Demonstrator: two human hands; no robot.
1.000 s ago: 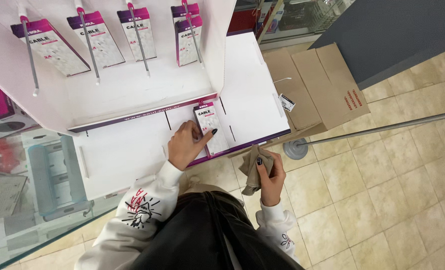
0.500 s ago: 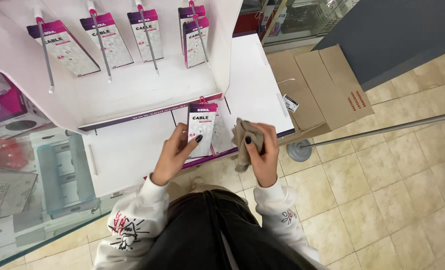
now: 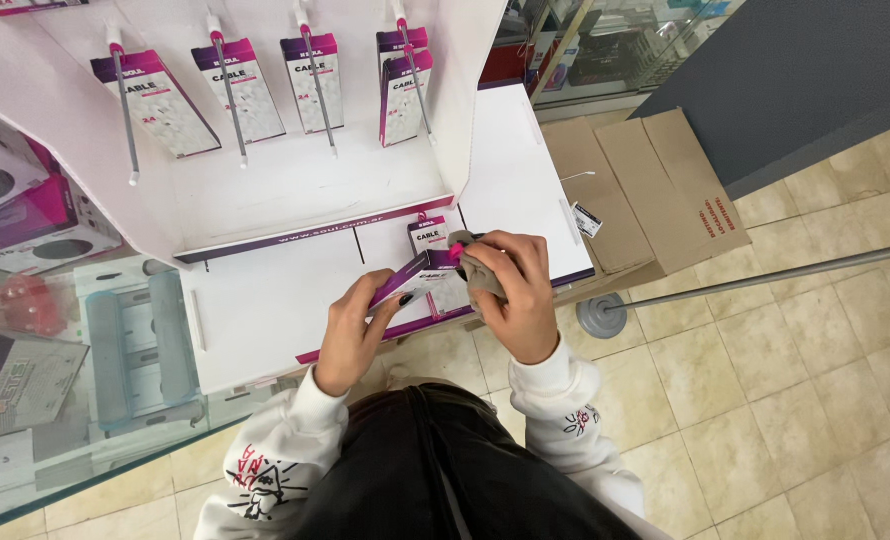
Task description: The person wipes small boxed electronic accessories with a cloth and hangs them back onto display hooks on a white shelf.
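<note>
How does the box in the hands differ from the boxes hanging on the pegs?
The held box lies tilted, almost flat, over the white shelf, while the hanging boxes dangle from pegs on the back panel. The held box is gripped by the left hand and wiped by the right hand with a grey cloth; the hanging boxes are untouched. Both are white with a magenta top.

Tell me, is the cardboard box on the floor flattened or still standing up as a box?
Flattened. The cardboard box lies flat on the tiled floor with its panels spread open beside the white display stand.
</note>
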